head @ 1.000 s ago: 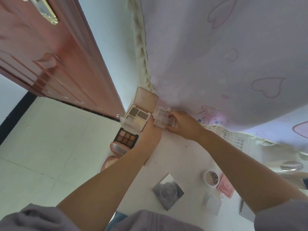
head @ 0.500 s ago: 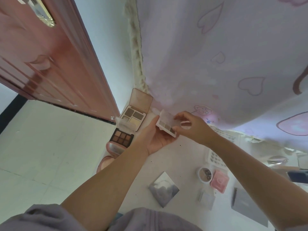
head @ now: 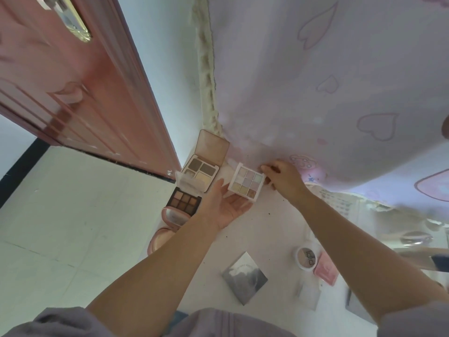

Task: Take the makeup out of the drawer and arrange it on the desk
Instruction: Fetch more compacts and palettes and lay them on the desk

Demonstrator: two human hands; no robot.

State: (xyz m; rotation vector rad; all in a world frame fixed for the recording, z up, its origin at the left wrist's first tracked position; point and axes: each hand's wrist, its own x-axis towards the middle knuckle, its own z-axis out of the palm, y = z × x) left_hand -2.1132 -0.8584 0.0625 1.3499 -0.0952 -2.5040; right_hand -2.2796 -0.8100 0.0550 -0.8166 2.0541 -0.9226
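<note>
While the left hand (head: pixel 224 206) is held palm-up with its fingers loosely spread, a small white nine-pan palette (head: pixel 247 183) of pastel shades is supported on those fingers above the white desk (head: pixel 272 229). Its far right corner is pinched by the fingertips of the right hand (head: pixel 283 177), whose fingers are curled around that edge. Just beside the left hand, toward the desk's left edge, an open four-pan palette (head: pixel 202 166) is laid with its lid raised against the wall corner, and a dark brown nine-pan palette (head: pixel 184 203) is set directly below it, the two touching or nearly so. Below that, two pink compacts (head: pixel 175 216) are placed at the desk's edge, the nearer one partly hidden by the left forearm. Nearer the person, a silvery square case (head: pixel 244 277) is seen lying flat between the two forearms. By the right forearm, a round white jar (head: pixel 306 257) is set just beside a pink case (head: pixel 326 271). A pale cloth printed with hearts (head: pixel 340 93) is hung behind the desk, and a reddish door (head: pixel 80 93) is seen at the left above a pale tiled floor (head: pixel 73 227).
</note>
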